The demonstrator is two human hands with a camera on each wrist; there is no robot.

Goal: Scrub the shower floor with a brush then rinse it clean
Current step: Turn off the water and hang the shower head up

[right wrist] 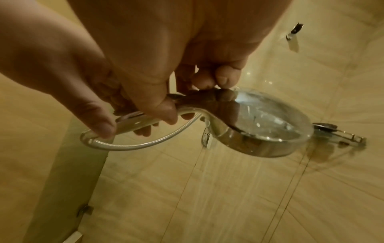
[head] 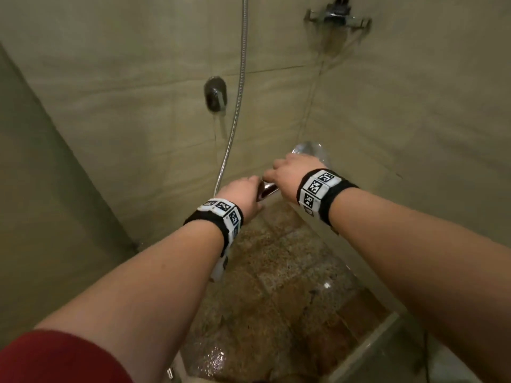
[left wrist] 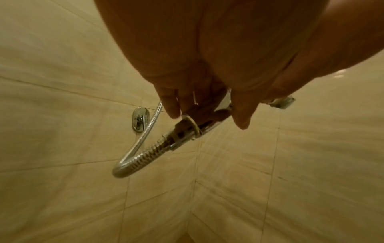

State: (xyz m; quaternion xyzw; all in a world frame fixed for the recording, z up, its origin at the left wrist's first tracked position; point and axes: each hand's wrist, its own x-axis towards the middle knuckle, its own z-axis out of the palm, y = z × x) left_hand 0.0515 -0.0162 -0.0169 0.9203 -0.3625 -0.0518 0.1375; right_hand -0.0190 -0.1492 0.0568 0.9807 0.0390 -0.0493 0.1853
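Fingers (right wrist: 158,100) of the right hand (head: 287,172) curl around the neck of the chrome shower head (right wrist: 261,131), thumb and fingertips pinching it just behind the round face, which points away toward the far tiled wall (head: 138,78). Fingers (left wrist: 170,105) of the left hand (head: 243,194) wrap the lower end of the handle (left wrist: 205,125), just above the connector where the ribbed metal hose (left wrist: 143,154) joins; thumb and forefinger close on it from either side. Both hands sit close together on the same fixture, left nearer and lower, right farther and higher. From the left hand the hose loops down, then climbs the far wall past an oval chrome wall fitting (head: 215,94) on its left. A chrome mixer tap (head: 337,16) is mounted high on the wall at the far right. Below the arms lies the shower floor (head: 276,272), brown speckled stone, wet and glistening at its near edge. Each wrist wears a black band with white coded markers (head: 318,189). A red sleeve (head: 55,357) shows at the near left corner.
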